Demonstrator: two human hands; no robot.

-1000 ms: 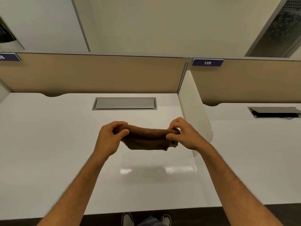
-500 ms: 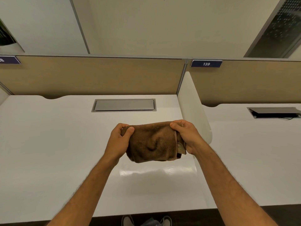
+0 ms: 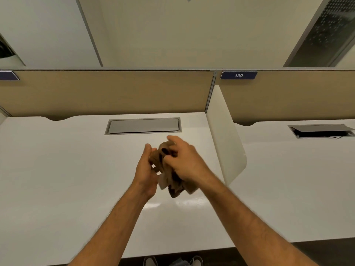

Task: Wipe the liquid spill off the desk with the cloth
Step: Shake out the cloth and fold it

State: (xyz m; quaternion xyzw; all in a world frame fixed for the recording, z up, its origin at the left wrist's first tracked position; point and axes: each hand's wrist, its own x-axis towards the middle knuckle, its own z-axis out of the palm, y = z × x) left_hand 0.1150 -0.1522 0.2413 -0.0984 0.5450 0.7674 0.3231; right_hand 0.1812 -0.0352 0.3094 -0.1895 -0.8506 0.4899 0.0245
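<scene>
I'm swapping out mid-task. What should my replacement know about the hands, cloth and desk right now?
Left hand: beside the brown cloth, fingers fairly straight against it; grip unclear through blur.
Right hand: fingers curled round the cloth, holding it.
The cloth is bunched between both hands, above the white desk, not touching it.
No spill is clearly visible; only a glossy patch under the cloth, maybe glare.
Left: find the wet area, press the cloth down, wipe.
</scene>
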